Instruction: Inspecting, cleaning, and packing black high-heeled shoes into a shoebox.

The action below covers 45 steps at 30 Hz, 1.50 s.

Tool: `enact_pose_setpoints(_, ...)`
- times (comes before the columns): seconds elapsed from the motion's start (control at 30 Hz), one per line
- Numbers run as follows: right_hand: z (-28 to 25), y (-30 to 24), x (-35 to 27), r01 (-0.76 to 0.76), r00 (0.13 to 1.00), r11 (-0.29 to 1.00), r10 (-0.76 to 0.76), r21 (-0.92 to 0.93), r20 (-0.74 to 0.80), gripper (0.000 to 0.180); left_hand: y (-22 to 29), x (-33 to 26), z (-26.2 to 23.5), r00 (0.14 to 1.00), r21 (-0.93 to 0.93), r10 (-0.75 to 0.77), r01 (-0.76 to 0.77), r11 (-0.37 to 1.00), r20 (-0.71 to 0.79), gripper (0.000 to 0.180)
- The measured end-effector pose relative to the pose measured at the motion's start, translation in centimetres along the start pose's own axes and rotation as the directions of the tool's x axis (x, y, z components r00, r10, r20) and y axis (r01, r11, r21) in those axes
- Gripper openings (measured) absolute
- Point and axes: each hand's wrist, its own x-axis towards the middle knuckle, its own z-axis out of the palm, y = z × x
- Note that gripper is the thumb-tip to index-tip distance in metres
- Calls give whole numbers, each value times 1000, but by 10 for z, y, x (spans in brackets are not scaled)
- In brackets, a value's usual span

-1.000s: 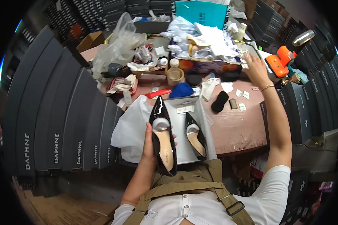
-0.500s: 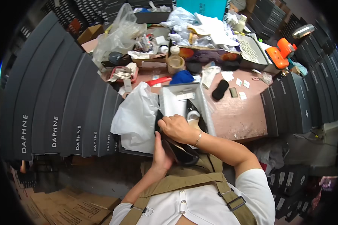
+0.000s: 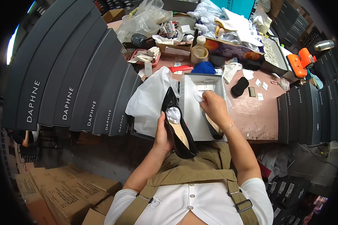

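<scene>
My left hand [image 3: 162,134] is closed around a black glossy pointed shoe [image 3: 182,138]. The shoe is held toe away from me, beige insole facing up, crumpled white paper [image 3: 173,115] stuffed in its front. Over the grey shoebox [image 3: 191,123] is my right hand [image 3: 215,107], its fingers pinched on a small white piece [image 3: 198,96] that could be paper or cloth. Partly beneath that hand, a second black shoe [image 3: 213,129] lies along the box's right side. White tissue paper [image 3: 150,93] spreads over the left of the box. A small white packet [image 3: 205,87] lies at its far end.
Upright grey shoeboxes [image 3: 64,75] line the left; more boxes [image 3: 300,108] stand at right. Behind are a red-handled tool [image 3: 182,68], a blue cloth [image 3: 203,68], a tape roll [image 3: 199,54] and an orange tape dispenser [image 3: 300,63]. A black pad [image 3: 240,86] lies right of the box.
My right hand has left the shoe in my left hand and moved right, over the box. The held shoe now shows its opening and paper stuffing. The view has shifted.
</scene>
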Motion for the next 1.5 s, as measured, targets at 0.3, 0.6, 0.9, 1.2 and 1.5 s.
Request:
enact_pose_setpoints(0.3,36,-40,-29,389,861,920,-346,-43,371,18,-20,-12,-3,995,101,28,-37,994,92,53)
enact_pose_setpoints(0.6,-6,-49,-16,150,960,983,-170,105,222,27,5,-2,-17,995,13,-16,15,1000,98,55)
enact_pose_setpoints(0.9,36,-42,-32,341,905,931,-363,132,219,17,-5,-7,-12,998,40,44,-45,998,35,52)
enact_pose_setpoints(1.2,7,-45,-21,381,891,912,-318,-152,325,37,0,-3,-7,996,41,-46,43,998,73,57)
enact_pose_setpoints(1.5,53,-33,-25,618,763,750,-500,-236,411,11,-18,-14,-21,996,87,12,-20,996,84,49)
